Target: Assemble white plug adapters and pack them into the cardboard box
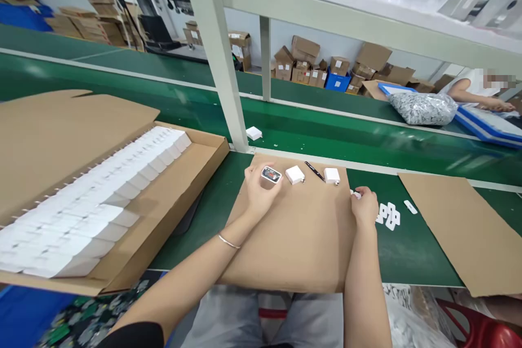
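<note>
My left hand (260,187) is closed around a small white charger-like case (271,174), its open end facing me and electronic parts showing inside. Over the cardboard sheet's right edge, my right hand (365,206) pinches a small white plastic cover (357,194), partly hidden by the fingers. Several similar white covers (390,216) with cut-out middles lie right of that hand. On the cardboard sheet (281,244) rest two more white cases, one nearer the left hand (294,174) and another farther right (331,175). A black pen (314,171) lies between them.
At left, an open carton (163,212) holds rows of white cases (101,190). A metal post (222,65) rises behind the worktop. Another cardboard sheet (465,228) lies at right. Across the green conveyor (326,147), a person (477,89) works beside a filled plastic bag (424,107).
</note>
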Demonstrator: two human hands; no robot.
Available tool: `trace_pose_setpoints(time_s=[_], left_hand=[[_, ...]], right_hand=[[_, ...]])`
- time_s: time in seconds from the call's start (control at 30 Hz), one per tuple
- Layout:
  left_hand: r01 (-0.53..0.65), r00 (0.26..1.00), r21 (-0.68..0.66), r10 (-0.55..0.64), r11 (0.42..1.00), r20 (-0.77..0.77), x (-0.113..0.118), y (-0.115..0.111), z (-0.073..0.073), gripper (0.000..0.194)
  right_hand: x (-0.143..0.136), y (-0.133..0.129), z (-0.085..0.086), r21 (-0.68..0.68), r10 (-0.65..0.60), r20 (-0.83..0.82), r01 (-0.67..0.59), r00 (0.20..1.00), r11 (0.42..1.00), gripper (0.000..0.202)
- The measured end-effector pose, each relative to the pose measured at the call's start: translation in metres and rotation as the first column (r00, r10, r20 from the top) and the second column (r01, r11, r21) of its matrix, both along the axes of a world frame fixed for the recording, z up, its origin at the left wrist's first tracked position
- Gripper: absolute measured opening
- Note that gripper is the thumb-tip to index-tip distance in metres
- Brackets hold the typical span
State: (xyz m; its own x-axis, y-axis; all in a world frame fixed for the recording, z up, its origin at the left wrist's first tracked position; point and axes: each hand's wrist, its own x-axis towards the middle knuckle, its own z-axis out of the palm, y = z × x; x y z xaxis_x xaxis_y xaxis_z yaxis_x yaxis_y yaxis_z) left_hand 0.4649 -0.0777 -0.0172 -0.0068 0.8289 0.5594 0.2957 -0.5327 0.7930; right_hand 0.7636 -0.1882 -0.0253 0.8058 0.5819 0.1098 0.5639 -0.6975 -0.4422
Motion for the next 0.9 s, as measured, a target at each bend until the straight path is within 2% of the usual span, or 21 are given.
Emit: trace_pose_setpoints(time_s=[0.3,0.47,0.57,0.63,0.73,0.83,0.9], left_hand=[[0.133,0.99,0.094,-0.128,0.987,-0.054,0.003,-0.007,-0.001,0.033],[0.144,0.988,0.06,-0.141,0.988,-0.056,0.005,-0.009,-0.002,0.034],[0.139,0.989,0.071,-0.134,0.988,-0.06,0.005,-0.008,-0.003,0.035],[0.142,0.989,0.09,-0.137,0.986,-0.063,0.005,-0.008,-0.003,0.033],[0.143,0.989,0.096,-0.139,0.985,-0.054,0.005,-0.007,-0.002,0.028],[0.141,0.99,0.082,-0.138,0.987,-0.04,0.005,-0.007,-0.003,0.028],[0.134,0.991,0.092,-0.131,0.987,-0.041,0.005,-0.006,-0.005,0.028]], right_hand=[[-0.004,-0.001,0.009,0.125,-0.008,0.007,0.007,1.0,0.992,0.036],[-0.009,-0.001,0.012,0.067,0.054,-0.021,-0.053,0.998,0.996,0.039],[-0.013,0.002,0.014,0.174,0.084,-0.07,-0.071,0.994,0.982,0.044],[-0.021,0.006,0.015,0.301,0.165,-0.087,-0.132,0.982,0.944,0.042],[-0.038,0.015,0.014,0.421,0.404,-0.133,-0.317,0.905,0.85,0.036],[-0.057,0.022,0.01,0.399,0.607,-0.195,-0.503,0.771,0.767,0.031],[-0.065,0.024,0.008,0.339,0.668,-0.193,-0.59,0.719,0.733,0.03]])
